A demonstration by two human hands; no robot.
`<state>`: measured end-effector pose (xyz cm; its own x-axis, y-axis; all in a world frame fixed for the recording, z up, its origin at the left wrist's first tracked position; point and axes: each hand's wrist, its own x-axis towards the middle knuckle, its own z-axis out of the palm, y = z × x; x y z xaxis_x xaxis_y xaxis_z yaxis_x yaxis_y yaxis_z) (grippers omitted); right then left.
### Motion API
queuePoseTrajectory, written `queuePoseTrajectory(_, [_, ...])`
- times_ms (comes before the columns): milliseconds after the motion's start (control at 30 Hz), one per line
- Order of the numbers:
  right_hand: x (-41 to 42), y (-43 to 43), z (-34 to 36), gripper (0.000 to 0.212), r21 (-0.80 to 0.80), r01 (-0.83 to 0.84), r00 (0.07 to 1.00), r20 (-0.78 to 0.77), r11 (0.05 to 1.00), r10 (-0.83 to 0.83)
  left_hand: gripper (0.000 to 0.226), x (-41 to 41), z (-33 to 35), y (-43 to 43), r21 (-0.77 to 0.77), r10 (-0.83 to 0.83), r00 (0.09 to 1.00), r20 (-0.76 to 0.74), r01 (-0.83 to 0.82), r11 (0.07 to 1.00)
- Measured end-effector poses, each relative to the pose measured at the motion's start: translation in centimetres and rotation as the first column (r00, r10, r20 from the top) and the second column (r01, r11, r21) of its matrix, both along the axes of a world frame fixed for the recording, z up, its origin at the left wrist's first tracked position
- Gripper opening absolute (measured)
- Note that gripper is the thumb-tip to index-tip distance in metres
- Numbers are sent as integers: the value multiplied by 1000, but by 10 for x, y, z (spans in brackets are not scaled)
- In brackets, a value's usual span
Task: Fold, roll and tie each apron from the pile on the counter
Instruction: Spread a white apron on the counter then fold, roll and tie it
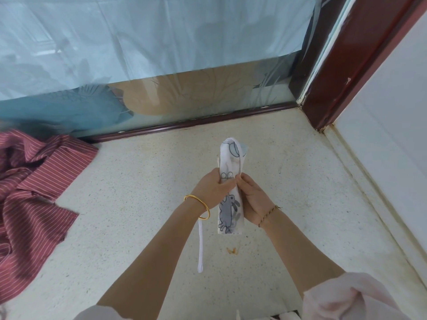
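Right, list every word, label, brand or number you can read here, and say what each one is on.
None: no words, labels, brands or numbers can be read anywhere.
The rolled apron carries only rabbit drawings.
The striped apron shows only stripes.
The window film shows only leaf shapes.

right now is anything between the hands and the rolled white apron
Nothing visible: the left hand and right hand both grip the rolled white rabbit-print apron directly; the red striped cloth lies apart, to the left.

Head-worn view, facing down, close over counter (143,204)
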<state>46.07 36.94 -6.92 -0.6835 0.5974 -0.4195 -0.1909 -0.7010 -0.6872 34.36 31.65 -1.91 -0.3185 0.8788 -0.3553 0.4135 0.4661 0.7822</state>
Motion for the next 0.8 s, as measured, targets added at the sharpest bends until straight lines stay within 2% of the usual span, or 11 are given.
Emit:
queuePoseTrajectory(133, [-1,1,0,29,36,-20,999,41,999,19,15,0,-4,1,25,25,999,-30,-24,999])
queuePoseTrajectory(233, [-4,1,1,19,220,-92,965,261,971,32,13,0,-5,1,43,69,997,39,-71,997])
queuePoseTrajectory(300, [-8,-1,3,17,347,-128,912,408,929,-27,13,-1,-7,2,39,104,992,74,-107,993])
queuePoseTrajectory(400, [-9,3,4,21,445,-157,859,502,882,-100,11,-2,-10,0,30,170,978,125,-175,984])
queuePoseTrajectory(500, [-3,11,6,17,497,-296,789,608,816,-84,10,-5,-12,-1,39,241,958,153,-250,968])
queuePoseTrajectory(567, [1,16,5,18,528,-485,682,728,697,-76,11,-6,-13,0,41,262,953,152,-271,962])
queuePoseTrajectory(633, [0,18,5,20,526,-620,580,807,582,-111,12,-6,-14,1,39,253,960,124,-259,965])
queuePoseTrajectory(733, [0,18,12,18,561,-588,536,810,583,-239,13,-9,-20,1,46,231,973,12,-232,972])
queuePoseTrajectory(800, [0,16,19,16,592,-601,530,798,538,-287,20,-15,-27,-2,25,252,966,-52,-251,968])
